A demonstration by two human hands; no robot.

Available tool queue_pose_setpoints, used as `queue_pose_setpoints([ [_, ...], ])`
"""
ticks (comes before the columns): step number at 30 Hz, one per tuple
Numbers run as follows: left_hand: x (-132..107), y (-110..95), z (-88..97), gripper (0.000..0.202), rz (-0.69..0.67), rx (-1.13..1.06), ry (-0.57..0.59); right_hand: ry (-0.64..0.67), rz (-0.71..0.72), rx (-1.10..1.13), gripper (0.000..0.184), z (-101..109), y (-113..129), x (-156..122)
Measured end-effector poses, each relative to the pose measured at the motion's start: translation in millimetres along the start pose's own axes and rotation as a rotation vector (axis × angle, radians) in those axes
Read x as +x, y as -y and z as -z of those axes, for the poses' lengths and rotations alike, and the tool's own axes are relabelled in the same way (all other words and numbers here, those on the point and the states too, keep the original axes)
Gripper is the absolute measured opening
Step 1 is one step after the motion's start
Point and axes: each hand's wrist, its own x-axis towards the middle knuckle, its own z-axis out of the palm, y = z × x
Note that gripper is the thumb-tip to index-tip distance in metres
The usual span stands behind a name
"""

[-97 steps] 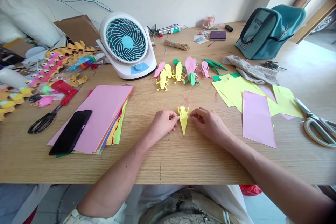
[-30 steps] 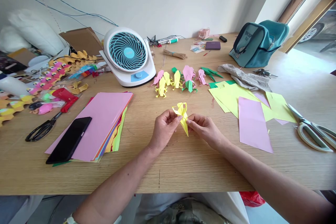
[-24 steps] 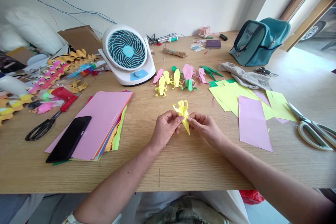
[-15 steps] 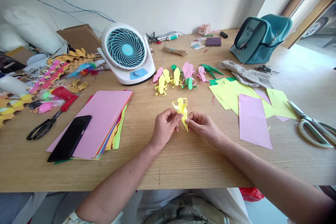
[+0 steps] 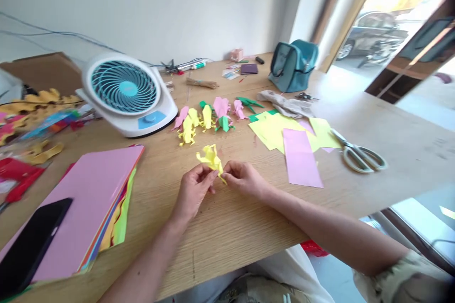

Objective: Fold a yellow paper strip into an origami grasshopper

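Note:
A small yellow folded paper figure (image 5: pixel 211 158) is lifted just above the wooden table (image 5: pixel 227 227). My left hand (image 5: pixel 194 190) pinches its lower left side. My right hand (image 5: pixel 242 180) pinches its pointed lower end from the right. Both hands are closed on the paper. Behind them stands a row of finished paper figures (image 5: pixel 209 118) in yellow, pink and green.
A white and blue desk fan (image 5: pixel 126 94) stands at the back left. A stack of coloured paper (image 5: pixel 92 199) with a black phone (image 5: pixel 30 244) lies at the left. Loose yellow and pink sheets (image 5: pixel 291 139), scissors (image 5: pixel 359 155) and a teal bag (image 5: pixel 293 65) lie to the right.
The paper figure was lifted off the table and is held in both hands. The camera has swung to the right, so the hands now sit left of centre.

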Motion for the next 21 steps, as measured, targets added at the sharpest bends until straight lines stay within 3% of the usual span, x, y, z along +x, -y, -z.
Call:
queue_pose_setpoints([
  [6,7,5,-0.8,0.037,0.058,0.015,0.035,-0.106,0.138,-0.291,0.028,1,13,-11],
  [9,5,3,-2.5,0.042,0.072,-0.022,0.041,-0.153,0.183,-0.400,0.017,20,26,-31],
  [11,6,1,-1.4,0.045,0.071,-0.041,0.018,-0.220,0.175,-0.475,0.008,54,31,-54],
  [14,9,-3,1.5,0.049,0.097,-0.077,-0.010,-0.455,0.068,-0.603,0.014,132,25,-100],
  [17,15,-6,0.8,0.050,0.134,-0.124,-0.018,-0.700,-0.104,-0.772,0.023,208,2,-143],
  [19,18,-8,-2.2,0.045,0.165,-0.154,-0.006,-0.739,-0.327,-1.009,0.028,240,-17,-161],
  [21,21,-8,-5.8,0.038,0.187,-0.180,0.010,-0.719,-0.404,-1.076,0.032,258,-37,-170],
])
